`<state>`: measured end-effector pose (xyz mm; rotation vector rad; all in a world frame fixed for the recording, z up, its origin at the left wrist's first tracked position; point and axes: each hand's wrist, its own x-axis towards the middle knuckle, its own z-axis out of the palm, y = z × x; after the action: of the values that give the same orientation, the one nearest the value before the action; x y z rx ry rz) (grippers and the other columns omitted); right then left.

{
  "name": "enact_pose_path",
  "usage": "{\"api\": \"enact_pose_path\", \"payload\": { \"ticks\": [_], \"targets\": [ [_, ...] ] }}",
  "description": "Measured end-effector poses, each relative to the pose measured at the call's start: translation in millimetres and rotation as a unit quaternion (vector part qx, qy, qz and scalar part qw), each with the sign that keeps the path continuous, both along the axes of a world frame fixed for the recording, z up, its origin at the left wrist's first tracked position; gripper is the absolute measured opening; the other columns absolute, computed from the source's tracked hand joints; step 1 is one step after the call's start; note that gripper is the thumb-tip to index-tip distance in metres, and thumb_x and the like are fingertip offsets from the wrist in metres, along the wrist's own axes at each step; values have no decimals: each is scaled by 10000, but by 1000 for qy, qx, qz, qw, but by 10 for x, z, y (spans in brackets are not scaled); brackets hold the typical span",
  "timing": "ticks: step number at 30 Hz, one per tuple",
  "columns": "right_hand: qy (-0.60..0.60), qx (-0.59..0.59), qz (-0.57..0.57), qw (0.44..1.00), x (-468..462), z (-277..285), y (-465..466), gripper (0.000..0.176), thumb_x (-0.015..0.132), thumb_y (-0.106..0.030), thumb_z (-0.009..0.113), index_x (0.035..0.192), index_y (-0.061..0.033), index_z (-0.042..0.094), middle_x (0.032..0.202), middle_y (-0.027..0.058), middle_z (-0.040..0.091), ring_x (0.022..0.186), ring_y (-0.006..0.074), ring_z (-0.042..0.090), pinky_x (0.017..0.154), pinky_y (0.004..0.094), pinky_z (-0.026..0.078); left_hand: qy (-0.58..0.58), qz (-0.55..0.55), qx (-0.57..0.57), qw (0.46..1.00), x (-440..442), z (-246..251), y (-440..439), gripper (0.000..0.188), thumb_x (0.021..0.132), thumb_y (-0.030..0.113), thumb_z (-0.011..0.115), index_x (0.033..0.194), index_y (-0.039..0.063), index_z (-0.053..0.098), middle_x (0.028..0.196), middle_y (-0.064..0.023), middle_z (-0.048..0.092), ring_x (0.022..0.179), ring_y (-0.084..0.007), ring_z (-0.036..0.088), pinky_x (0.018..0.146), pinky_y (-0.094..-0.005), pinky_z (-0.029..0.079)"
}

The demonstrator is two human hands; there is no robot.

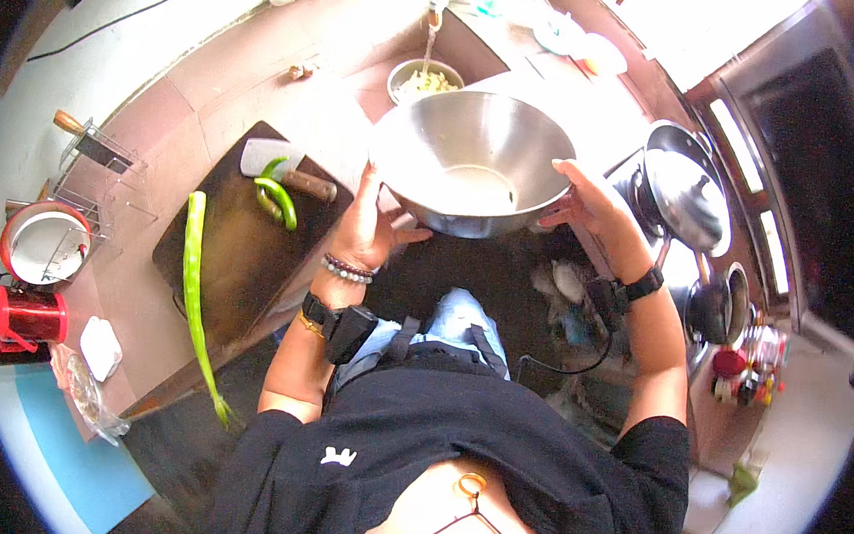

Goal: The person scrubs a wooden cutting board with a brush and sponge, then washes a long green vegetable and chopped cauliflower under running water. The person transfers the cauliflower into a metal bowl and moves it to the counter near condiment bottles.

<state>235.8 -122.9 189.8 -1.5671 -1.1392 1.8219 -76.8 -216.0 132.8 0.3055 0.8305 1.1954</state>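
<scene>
Between my two hands a large stainless steel bowl [474,146] is held up in front of me, its open top tilted towards me. My left hand [371,229] supports its left side from below, with some fingers hidden by the steel. At the right rim, the thumb of my right hand [586,204] lies over the edge and the fingers curl underneath. Beyond the bowl, water runs from a tap [434,17] into a smaller metal bowl [394,81] of pale cut food [428,82] in the sink [482,49].
On the left, a dark cutting board [240,252] bears a cleaver [270,157], green peppers [278,202] and a long green stalk [196,271] overhanging its front. A wire rack [107,166], an enamel pot [45,244] and a red thermos jug [21,314] stand further left. Lidded wok [688,197] at right.
</scene>
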Motion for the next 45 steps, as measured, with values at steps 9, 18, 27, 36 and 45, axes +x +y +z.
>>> {"api": "enact_pose_path", "payload": {
  "ticks": [9,18,27,36,45],
  "targets": [
    [15,-50,148,988,-99,-874,2848,453,894,-223,561,1258,0,409,1064,191,606,792,314,694,714,471,620,64,125,-18,990,382,-435,1869,561,925,166,471,1402,211,178,1203,-235,486,936,-418,635,771,-626,562],
    [58,-59,240,967,-311,-1304,3939,556,855,-137,535,1367,-70,327,1095,174,583,775,276,686,665,459,624,64,230,-61,969,602,-612,2600,727,835,-9,464,1431,233,126,1238,-209,446,979,-364,618,716,-599,596],
    [-91,38,293,951,-321,-783,4028,475,896,-213,535,1319,-31,421,1052,128,616,755,187,653,585,329,594,-22,194,-109,975,552,-768,2823,548,795,-13,467,1308,132,342,1239,-179,481,1006,-376,605,758,-615,580],
    [-55,100,234,965,-53,-668,4159,538,859,-152,543,1369,-61,399,991,106,634,723,175,639,561,321,570,-62,185,-52,979,777,-869,3100,667,788,-50,450,1389,166,258,1257,-176,466,1006,-348,621,725,-533,612],
    [101,-125,188,969,-990,-1678,4056,511,893,31,494,1372,-126,411,1133,111,611,982,258,656,796,450,594,171,363,-39,915,264,-953,2748,1001,682,-145,473,1519,261,100,1339,-145,430,1103,-281,580,731,-355,617]
  ]
}}
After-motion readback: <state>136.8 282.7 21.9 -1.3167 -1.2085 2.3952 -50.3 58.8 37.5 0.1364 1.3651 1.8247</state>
